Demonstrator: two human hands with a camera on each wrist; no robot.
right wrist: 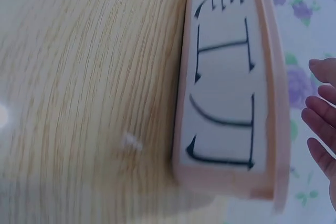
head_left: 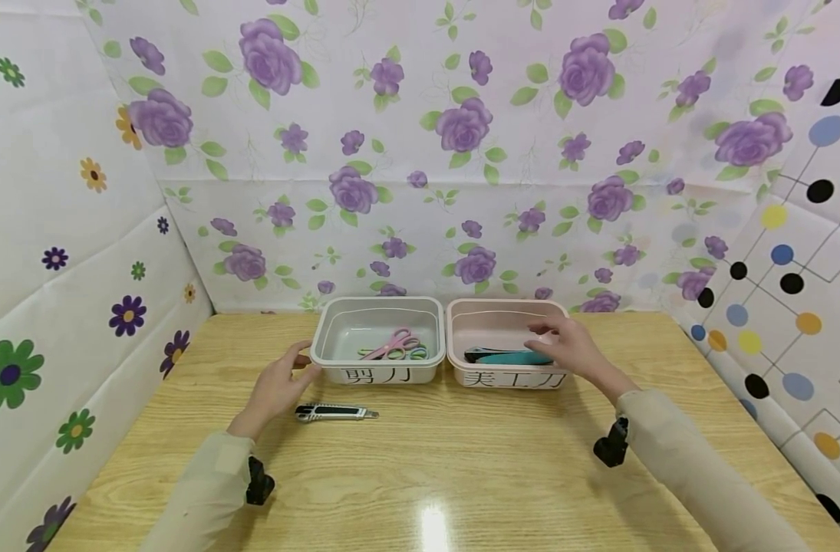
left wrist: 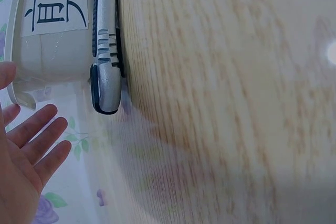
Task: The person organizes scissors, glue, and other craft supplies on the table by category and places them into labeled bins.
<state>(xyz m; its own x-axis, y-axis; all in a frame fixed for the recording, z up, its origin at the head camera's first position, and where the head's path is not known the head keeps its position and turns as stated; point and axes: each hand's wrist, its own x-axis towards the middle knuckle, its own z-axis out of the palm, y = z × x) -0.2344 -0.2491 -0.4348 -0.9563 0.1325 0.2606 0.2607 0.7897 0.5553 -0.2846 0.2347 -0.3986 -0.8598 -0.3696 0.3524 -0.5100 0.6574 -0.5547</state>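
Note:
My left hand [head_left: 279, 389] is at the left end of the white bin [head_left: 330, 369], thumb and forefinger right at its rim and the other fingers spread. Several scissors [head_left: 400, 342] with pink, green and blue handles lie in that bin. Just in front of it, a silver and black utility knife [head_left: 333, 412] lies flat on the table. My right hand [head_left: 566, 345] hangs over the right end of the pink bin [head_left: 459, 369], fingers loosely bent with nothing seen between them. Below its fingertips, teal and black utility knives [head_left: 505, 357] lie inside the pink bin.
The two bins stand side by side at the back of the wooden table [head_left: 420, 460], with labels on their fronts. Behind them hangs a flowered cloth [head_left: 420, 207], and patterned sheets close off both sides.

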